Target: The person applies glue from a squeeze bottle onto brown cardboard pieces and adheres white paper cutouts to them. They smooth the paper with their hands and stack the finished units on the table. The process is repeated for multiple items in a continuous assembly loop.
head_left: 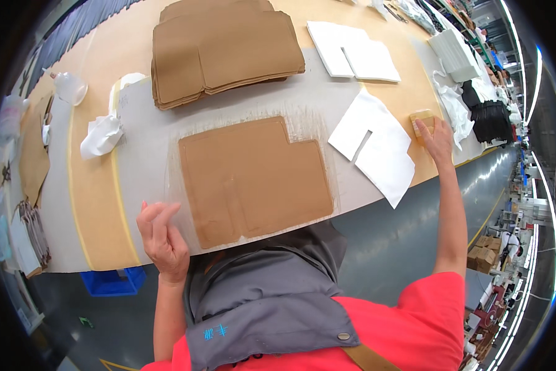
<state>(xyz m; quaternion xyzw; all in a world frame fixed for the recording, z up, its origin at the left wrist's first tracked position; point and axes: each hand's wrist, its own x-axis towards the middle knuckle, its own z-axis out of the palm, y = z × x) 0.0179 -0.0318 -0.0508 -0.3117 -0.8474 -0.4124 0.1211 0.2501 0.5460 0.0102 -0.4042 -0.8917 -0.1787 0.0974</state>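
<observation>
My right hand (437,141) reaches out to the far right of the table, its fingers closed on a small yellowish block (421,119) that looks partly see-through. Over the table's near edge is my left hand (162,238), with fingers loosely bent and apart and nothing visible in them. Between the hands a brown sheet (259,179) lies flat, with a notch in its far right corner and a slit-like line near its front edge. Right of it, a white slotted sheet (377,145) overhangs the near edge of the table.
A stack of brown sheets (228,52) lies beyond the single one. More white slotted pieces (355,52) are at the back. Crumpled white paper (101,136) and a clear squeeze bottle (70,88) stand at left. A blue crate (112,282) is below the table.
</observation>
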